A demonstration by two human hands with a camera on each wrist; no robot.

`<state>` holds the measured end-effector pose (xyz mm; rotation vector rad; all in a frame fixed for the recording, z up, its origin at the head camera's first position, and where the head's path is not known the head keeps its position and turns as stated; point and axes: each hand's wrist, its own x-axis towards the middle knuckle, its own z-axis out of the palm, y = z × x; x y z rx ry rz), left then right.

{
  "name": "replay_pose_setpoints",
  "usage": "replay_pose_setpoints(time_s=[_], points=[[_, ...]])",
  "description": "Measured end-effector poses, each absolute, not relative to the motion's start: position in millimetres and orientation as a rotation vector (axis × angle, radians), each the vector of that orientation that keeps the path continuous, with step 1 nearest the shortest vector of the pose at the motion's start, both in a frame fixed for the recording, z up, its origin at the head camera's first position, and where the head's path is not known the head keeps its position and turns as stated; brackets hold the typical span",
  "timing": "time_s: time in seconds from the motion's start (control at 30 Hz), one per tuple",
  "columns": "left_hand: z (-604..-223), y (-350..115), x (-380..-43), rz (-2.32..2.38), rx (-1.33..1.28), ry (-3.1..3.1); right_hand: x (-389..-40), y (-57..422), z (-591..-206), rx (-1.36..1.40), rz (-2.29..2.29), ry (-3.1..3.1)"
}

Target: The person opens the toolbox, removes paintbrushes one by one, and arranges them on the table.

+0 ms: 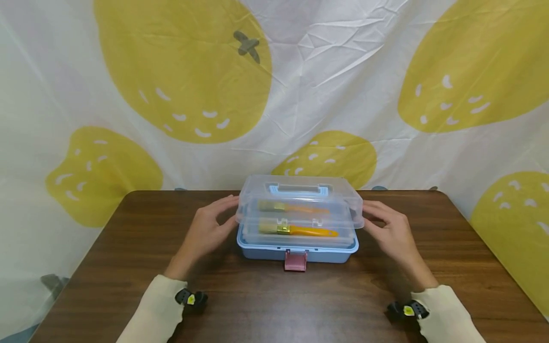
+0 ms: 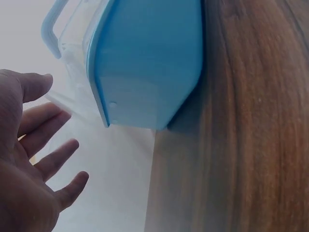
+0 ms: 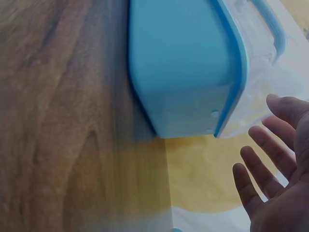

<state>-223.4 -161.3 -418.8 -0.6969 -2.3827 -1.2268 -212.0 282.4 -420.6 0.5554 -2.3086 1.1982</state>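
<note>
A light blue storage box (image 1: 257, 253) stands on the table, its clear lid (image 1: 300, 186) raised at the front. A paintbrush (image 1: 315, 231) with an orange handle and pale bristles lies in the clear tray inside. A fainter brush shape shows through the lid; whether it is a second brush or a reflection I cannot tell. My left hand (image 1: 210, 226) is at the lid's left side, thumb and fingertips against or very near it. My right hand (image 1: 392, 228) mirrors this at the right side. Both wrist views show loosely spread fingers, with no curl round the lid.
A pink latch (image 1: 296, 261) hangs down at the box front. The lid carries a blue handle (image 1: 299, 189). The dark wooden table (image 1: 274, 305) ends close behind the box, where a white cloth (image 1: 291, 95) with yellow fruit prints hangs.
</note>
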Motion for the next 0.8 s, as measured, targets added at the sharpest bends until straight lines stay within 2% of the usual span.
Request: replay_pose_setpoints(time_s=[0.8], points=[[-399.1,-159.2,-215.6,-1.333,-0.542,-2.367,-207.2,280.7,-398.2,0.627,1.199,-2.231]])
